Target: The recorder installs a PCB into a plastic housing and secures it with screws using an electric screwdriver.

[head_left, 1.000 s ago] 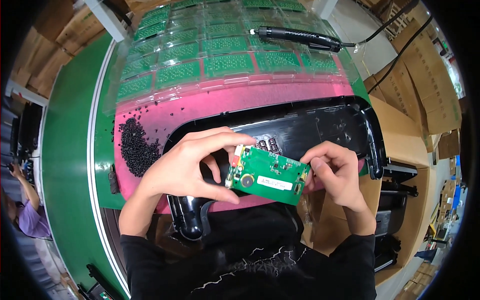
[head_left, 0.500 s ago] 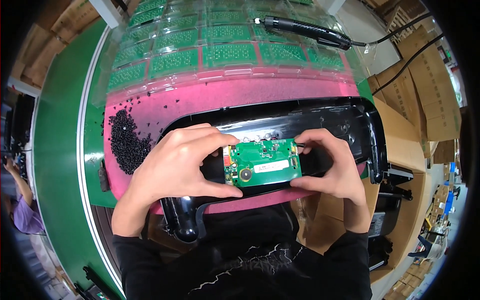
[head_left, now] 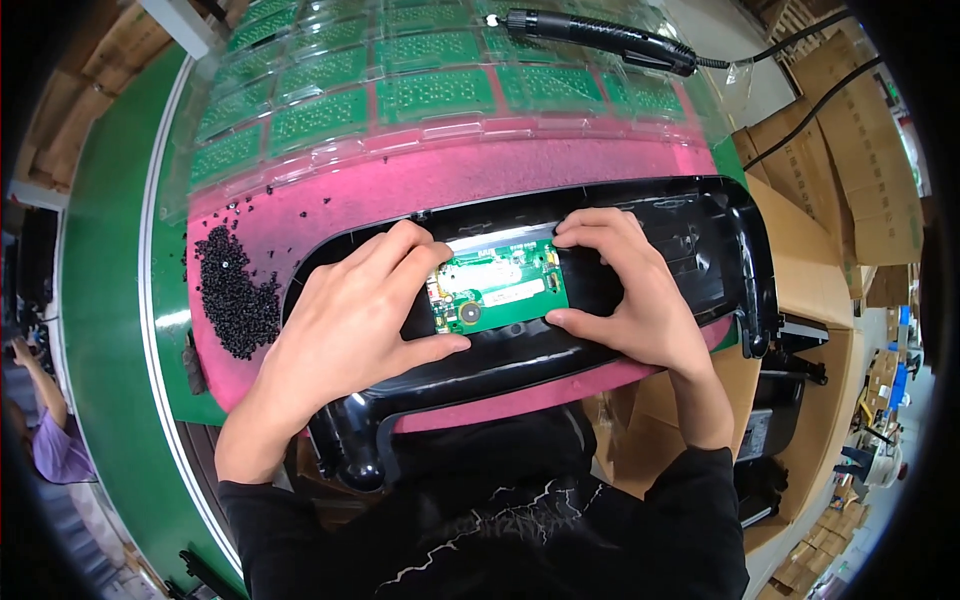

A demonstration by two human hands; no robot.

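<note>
A green circuit board [head_left: 510, 305] with a white label and a round dark part sits within the middle of a black plastic housing [head_left: 640, 270]. My left hand [head_left: 350, 310] grips the board's left edge between thumb and fingers. Its right edge is held the same way by my right hand [head_left: 630, 285], fingertips at the top corner and thumb at the bottom one. Whether the board rests on the housing's floor or hovers just over it, I cannot tell. The housing lies on a pink mat [head_left: 450, 165], its rounded leg [head_left: 350, 440] pointing toward me.
A pile of small black screws [head_left: 238, 300] lies on the mat at left. Clear trays of green boards [head_left: 430, 90] fill the far side, with a black electric screwdriver [head_left: 600, 40] and its cable on top. At right stands an open carton [head_left: 800, 400] holding black parts. A person [head_left: 55, 430] is at far left.
Both hands have carried the circuit board away from me and slightly left, lower into the housing. The board now looks tilted slightly, its right side farther up. The view has shifted a little.
</note>
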